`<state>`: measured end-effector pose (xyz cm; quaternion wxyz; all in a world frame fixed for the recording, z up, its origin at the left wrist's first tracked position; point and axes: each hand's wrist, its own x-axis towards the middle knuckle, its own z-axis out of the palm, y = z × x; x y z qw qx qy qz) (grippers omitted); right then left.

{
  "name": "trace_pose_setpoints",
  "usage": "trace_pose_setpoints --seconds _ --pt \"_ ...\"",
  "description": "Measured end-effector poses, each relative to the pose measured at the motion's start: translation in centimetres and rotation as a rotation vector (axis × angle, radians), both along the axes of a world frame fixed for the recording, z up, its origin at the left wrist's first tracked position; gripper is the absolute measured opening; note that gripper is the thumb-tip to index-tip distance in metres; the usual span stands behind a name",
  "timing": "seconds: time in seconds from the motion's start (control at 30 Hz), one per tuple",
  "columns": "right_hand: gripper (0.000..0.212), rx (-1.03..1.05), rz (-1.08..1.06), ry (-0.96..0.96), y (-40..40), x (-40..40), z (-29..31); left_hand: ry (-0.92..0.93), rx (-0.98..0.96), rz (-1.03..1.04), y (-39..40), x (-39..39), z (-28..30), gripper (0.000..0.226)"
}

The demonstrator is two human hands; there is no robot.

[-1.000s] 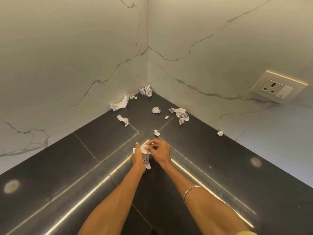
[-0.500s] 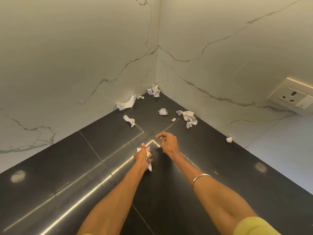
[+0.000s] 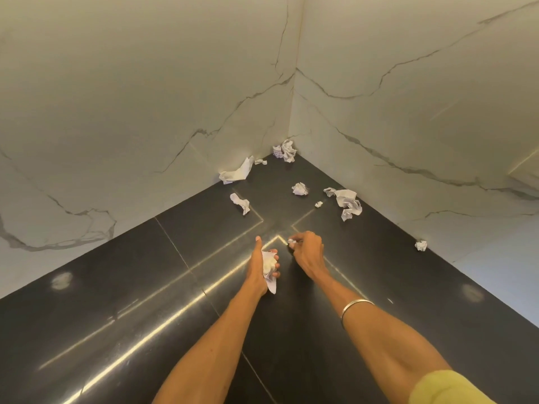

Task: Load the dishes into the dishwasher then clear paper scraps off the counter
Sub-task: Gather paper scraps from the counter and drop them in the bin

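On the black counter [image 3: 122, 310], my left hand [image 3: 261, 268] grips a wad of white paper scraps [image 3: 269, 266], one strip hanging below the fist. My right hand [image 3: 307, 250] is just to its right and pinches a small scrap [image 3: 291, 242] at the fingertips. Several crumpled scraps lie farther back: one [image 3: 240, 202] left of centre, a larger piece [image 3: 236, 172] against the left wall, a ball [image 3: 299, 188], a tiny bit [image 3: 318, 204], a long crumple [image 3: 347, 203] by the right wall, a pile [image 3: 284, 151] in the corner.
White marble walls [image 3: 145, 97] meet in a corner behind the counter. A lone scrap [image 3: 421, 245] lies at the foot of the right wall. A metal bangle [image 3: 356, 307] sits on my right forearm, and a yellow sleeve [image 3: 449, 389] shows at the lower right.
My right hand left the wad, reached forward and picked up the small scrap that lay just beyond the hands. The left hand kept its wad. The view shifted left, so the wall socket is out of sight.
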<state>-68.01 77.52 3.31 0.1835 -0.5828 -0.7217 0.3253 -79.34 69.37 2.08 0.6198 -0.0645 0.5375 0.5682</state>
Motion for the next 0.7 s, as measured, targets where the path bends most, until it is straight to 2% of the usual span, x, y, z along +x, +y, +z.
trace_pose_setpoints --seconds 0.1,0.23,0.4,0.47,0.57,0.7 --pt "0.015 -0.092 0.032 0.126 -0.7 0.1 0.9 0.000 0.025 -0.016 -0.2 0.2 0.0 0.059" --pt "0.014 -0.087 0.161 0.224 -2.6 -0.5 2.2 -0.007 0.081 -0.040 -0.6 0.9 0.2 0.064" --pt "0.020 -0.068 0.338 0.025 -4.6 0.1 3.0 -0.027 0.075 -0.027 -0.3 2.1 0.3 0.045" --pt "0.018 -0.093 0.345 -0.040 -4.8 1.1 3.2 -0.004 0.020 -0.065 0.1 2.8 0.3 0.037" --pt "0.022 -0.148 0.332 -0.138 -4.6 2.7 3.4 0.060 -0.072 -0.147 1.0 4.4 0.7 0.038" --pt "0.021 -0.175 0.259 -0.171 -3.8 5.5 3.9 0.054 -0.077 -0.177 3.0 7.6 0.7 0.035"
